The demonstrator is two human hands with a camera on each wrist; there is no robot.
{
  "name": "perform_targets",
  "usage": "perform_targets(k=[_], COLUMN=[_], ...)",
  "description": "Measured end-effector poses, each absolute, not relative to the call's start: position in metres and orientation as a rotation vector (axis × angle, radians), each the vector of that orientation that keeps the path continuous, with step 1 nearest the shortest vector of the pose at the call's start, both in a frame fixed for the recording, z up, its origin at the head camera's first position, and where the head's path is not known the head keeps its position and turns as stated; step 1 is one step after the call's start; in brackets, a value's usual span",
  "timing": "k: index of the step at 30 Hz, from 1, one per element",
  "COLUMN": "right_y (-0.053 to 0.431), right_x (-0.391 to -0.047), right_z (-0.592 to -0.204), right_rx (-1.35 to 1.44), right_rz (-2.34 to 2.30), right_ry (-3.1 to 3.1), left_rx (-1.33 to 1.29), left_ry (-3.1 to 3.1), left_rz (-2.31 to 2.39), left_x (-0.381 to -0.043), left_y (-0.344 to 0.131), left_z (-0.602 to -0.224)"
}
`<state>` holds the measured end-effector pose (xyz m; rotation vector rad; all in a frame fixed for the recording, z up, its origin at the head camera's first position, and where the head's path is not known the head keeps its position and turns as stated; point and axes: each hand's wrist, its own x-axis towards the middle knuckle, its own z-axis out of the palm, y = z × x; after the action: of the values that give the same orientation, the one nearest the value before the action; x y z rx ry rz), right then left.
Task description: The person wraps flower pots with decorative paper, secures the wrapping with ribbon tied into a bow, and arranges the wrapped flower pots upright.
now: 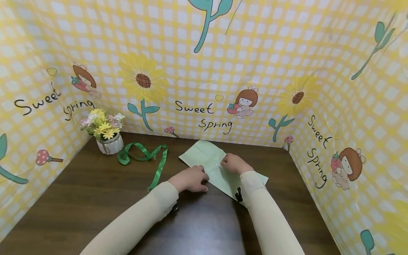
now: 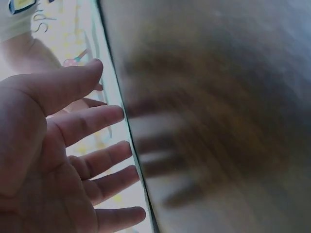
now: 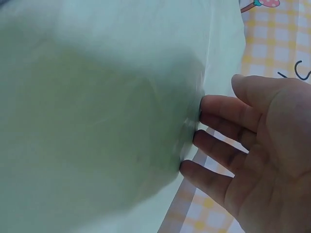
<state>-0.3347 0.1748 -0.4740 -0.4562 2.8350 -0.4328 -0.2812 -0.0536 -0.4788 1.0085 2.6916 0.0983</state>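
A flat pale green sheet [image 1: 204,154], creased and looking like wrapping paper, lies slantwise on the table. My left hand [image 1: 190,178] is at its near left edge; in the left wrist view the fingers [image 2: 92,124] are spread, with their tips right at the sheet's edge. Over the sheet's right half, my right hand [image 1: 235,164] touches it with its fingertips. The right wrist view has these fingers [image 3: 218,148] lightly bent against a raised crease, the thumb standing apart. Neither hand grips anything.
A long green ribbon [image 1: 158,170] lies in loops left of the sheet, its lower end passing behind the left sleeve. Behind it, a white pot of artificial flowers [image 1: 109,144] stands in the back left corner. Yellow checked cloth walls [image 1: 197,81] border the dark wooden table [image 1: 95,198].
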Motion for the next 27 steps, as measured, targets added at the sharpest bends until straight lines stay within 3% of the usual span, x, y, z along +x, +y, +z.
perform_targets(k=[4, 12, 27], right_y=[0.17, 0.174, 0.184], right_x=[-0.336, -0.337, -0.313], right_z=[-0.475, -0.479, -0.473], right_rx=[-0.471, -0.438, -0.423], right_rz=[-0.389, -0.385, -0.334], right_ry=[2.849, 2.855, 2.823], left_rx=[1.008, 1.324, 1.197], left_ry=[2.689, 2.636, 2.644], left_rz=[0.088, 0.015, -0.073], left_x=[-0.28, -0.259, -0.25], left_y=[-0.052, -0.032, -0.026], left_z=[-0.478, -0.48, -0.469])
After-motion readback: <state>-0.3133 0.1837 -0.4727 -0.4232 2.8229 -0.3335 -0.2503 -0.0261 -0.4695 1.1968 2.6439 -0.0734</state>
